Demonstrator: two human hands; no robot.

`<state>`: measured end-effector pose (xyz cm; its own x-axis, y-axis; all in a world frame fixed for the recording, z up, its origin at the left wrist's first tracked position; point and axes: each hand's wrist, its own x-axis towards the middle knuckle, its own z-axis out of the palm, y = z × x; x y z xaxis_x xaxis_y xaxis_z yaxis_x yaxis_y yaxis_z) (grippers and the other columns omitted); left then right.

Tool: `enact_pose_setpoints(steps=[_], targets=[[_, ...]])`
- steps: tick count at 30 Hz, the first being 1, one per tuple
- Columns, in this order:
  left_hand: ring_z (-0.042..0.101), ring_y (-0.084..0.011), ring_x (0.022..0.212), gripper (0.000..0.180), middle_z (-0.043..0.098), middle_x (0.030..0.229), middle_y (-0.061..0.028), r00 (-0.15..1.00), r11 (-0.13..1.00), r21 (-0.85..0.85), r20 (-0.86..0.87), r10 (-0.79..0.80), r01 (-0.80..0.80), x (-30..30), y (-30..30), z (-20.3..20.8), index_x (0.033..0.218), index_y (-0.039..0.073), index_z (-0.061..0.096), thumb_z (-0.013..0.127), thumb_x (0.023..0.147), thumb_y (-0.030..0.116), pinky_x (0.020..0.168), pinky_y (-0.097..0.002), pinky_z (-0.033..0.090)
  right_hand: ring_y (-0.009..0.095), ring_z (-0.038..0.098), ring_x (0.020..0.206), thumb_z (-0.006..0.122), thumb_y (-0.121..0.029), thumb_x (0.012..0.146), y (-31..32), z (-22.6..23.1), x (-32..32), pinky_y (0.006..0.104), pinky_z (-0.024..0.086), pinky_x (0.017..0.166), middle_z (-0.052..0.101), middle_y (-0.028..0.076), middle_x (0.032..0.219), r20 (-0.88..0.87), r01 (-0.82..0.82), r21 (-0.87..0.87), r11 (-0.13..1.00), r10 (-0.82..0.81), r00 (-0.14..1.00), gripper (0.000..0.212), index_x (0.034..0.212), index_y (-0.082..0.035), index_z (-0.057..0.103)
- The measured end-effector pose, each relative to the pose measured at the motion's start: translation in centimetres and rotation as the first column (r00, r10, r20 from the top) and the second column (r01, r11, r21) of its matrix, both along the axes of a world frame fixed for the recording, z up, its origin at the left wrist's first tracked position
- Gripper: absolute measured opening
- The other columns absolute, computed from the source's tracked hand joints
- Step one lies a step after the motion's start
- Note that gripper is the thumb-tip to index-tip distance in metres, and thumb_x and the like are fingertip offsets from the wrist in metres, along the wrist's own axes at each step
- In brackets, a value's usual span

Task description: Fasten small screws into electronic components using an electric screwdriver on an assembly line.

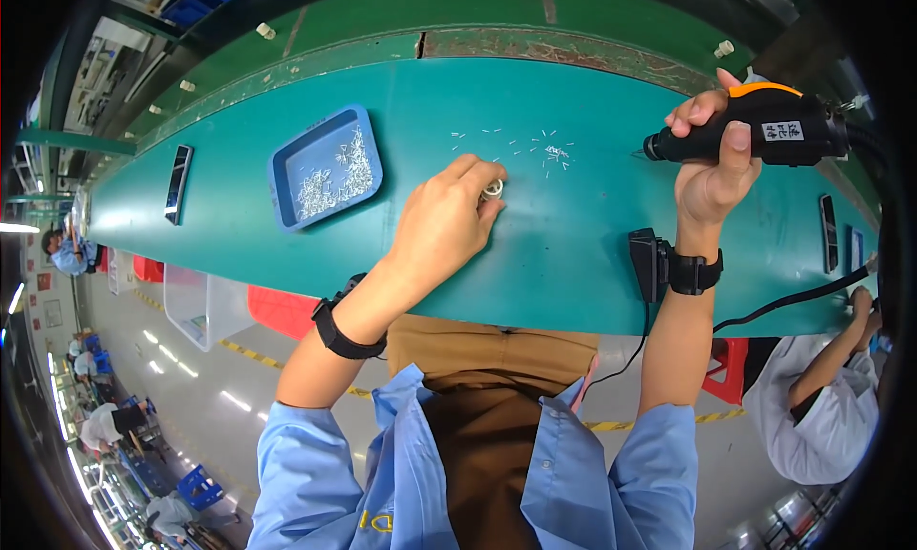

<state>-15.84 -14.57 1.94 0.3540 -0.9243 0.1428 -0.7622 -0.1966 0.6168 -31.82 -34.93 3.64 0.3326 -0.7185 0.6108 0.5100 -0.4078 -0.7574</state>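
Observation:
My left hand [447,211] rests low over the green work surface. Its thumb and fingers close on a small cream-coloured ring-shaped part [492,189]. In my right hand [714,168] is a black electric screwdriver [778,130] with an orange strip, its fingers wrapped round the body. The tool lies sideways, with its thin bit pointing left, apart from the part. Small silvery screw-like pieces [556,153] lie scattered beyond my left hand. To the left, a blue tray [278,189] holds many more of these pieces.
A phone [178,185] lies at the far left; another phone [828,233] is at the right. A black cable [793,299] runs along the right front. A co-worker [812,407] sits at the right. Below the bench stand a clear bin [196,306] and a red bin [285,309].

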Motion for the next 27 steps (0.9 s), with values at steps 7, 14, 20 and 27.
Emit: enact_pose_setpoints(steps=[7,14,20,27], targets=[[0.063,-0.0241,0.072,0.039,0.06,0.092,-0.01,1.0,1.0,0.015,0.014,0.012,-0.012,0.1,0.2,0.2,0.111,0.005,0.058,0.072,0.075,0.004,0.065,-0.0338,0.051,0.016,0.053,0.07,0.056,-0.042,0.088,-0.1,0.3,0.1,0.033,0.047,0.069,0.053,0.006,0.081,0.01,-0.012,-0.003,1.0,0.012,1.0,0.063,0.124,0.008,0.042],[0.061,-0.0337,0.081,0.059,0.056,0.107,-0.0158,0.999,0.998,0.036,0.006,0.047,-0.047,0.0,0.3,0.8,0.123,0.003,0.049,0.075,0.071,0.014,0.07,-0.0406,0.051,0.016,0.054,0.07,0.056,-0.041,0.088,-0.4,0.0,0.0,0.0331,0.047,0.069,0.053,0.006,0.081,0.024,-0.033,0.003,0.999,0.033,0.999,0.062,0.124,0.007,0.042],[0.061,-0.0241,0.078,0.066,0.057,0.109,-0.0145,0.987,0.993,-0.029,-0.111,0.112,-0.116,1.0,1.5,3.1,0.127,-0.001,0.047,0.077,0.072,0.022,0.07,-0.0343,0.052,0.017,0.055,0.071,0.058,-0.04,0.087,-0.2,0.1,-0.3,0.0347,0.047,0.071,0.054,0.007,0.081,0.01,-0.032,0.014,0.999,0.032,0.999,0.065,0.127,0.007,0.039],[0.06,-0.0128,0.077,0.054,0.061,0.104,-0.0121,0.701,0.935,-0.247,-0.713,0.002,-0.254,2.6,2.6,5.8,0.123,-0.005,0.05,0.067,0.086,0.029,0.065,-0.0263,0.05,0.022,0.056,0.085,0.058,-0.038,0.088,1.4,1.1,-0.5,0.04,0.047,0.082,0.055,0.01,0.093,-0.079,0.1,-0.08,0.992,-0.106,0.991,0.065,0.13,0.007,0.036]])
